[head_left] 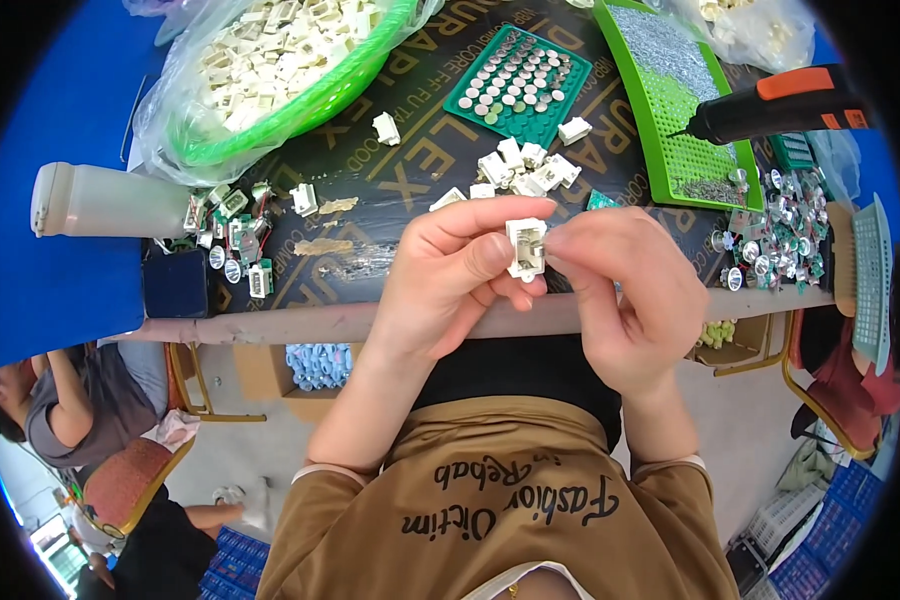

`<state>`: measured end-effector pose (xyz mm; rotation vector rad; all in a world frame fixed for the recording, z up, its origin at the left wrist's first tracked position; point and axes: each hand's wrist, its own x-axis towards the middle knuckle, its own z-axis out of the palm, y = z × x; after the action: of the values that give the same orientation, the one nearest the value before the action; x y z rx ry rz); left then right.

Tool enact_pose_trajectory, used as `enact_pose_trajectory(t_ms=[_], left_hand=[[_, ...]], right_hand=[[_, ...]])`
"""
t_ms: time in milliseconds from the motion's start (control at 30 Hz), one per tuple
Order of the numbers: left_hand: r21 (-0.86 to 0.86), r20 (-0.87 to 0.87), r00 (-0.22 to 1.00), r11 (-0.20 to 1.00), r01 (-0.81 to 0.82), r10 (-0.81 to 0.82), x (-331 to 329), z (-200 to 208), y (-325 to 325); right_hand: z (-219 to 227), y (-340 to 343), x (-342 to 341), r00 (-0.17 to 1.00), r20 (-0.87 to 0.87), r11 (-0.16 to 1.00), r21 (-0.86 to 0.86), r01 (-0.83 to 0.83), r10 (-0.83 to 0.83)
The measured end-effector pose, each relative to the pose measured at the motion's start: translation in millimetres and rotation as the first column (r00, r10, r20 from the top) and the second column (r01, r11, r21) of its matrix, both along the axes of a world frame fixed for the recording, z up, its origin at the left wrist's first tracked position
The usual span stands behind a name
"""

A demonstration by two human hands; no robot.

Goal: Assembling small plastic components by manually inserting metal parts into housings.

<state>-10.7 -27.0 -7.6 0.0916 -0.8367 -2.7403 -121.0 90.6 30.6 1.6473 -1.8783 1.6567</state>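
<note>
Plainly, the left hand [445, 265] was clamped on a white plastic housing [523, 264], held up near the tabletop [370, 235]'s front edge; the right hand [635, 290] bent its fingers to the housing's right side, its grip impossible to tell; loose housings [530, 172] lay beyond, below a green tray [538, 126]

The bare right hand [638, 285] covers the right edge of the small white plastic housing [515, 240] with its fingertips; whether they pinch anything cannot be told. It also hides part of a flat green board [602, 200]. The top edge cuts off the round bright-green plastic basket [352, 98]. The silvery bits [660, 38] heaped beyond are too small to identify.
</note>
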Motion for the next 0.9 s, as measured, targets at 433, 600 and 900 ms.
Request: enact_pose_trajectory(t_ms=[433,600,900], left_hand=[[-0.458,0.045,0.928,0.833,-0.310,0.370,4.3,17.7,17.5],[-0.259,0.024,0.949,0.919,-0.298,0.315,7.8,8.0,14.4],[-0.094,-0.044,0.966,0.962,-0.257,0.254,3.0,10.3,16.6]], right_hand=[[-20.3,6.6,6.3,0.579,0.744,0.941,-0.230,-0.247,0.334],[-16.0,5.6,13.0,0.733,0.637,0.970,-0.121,-0.209,0.238],[-9.4,-0.6,2.4,0.999,0.040,0.999,-0.052,0.008,-0.006]])
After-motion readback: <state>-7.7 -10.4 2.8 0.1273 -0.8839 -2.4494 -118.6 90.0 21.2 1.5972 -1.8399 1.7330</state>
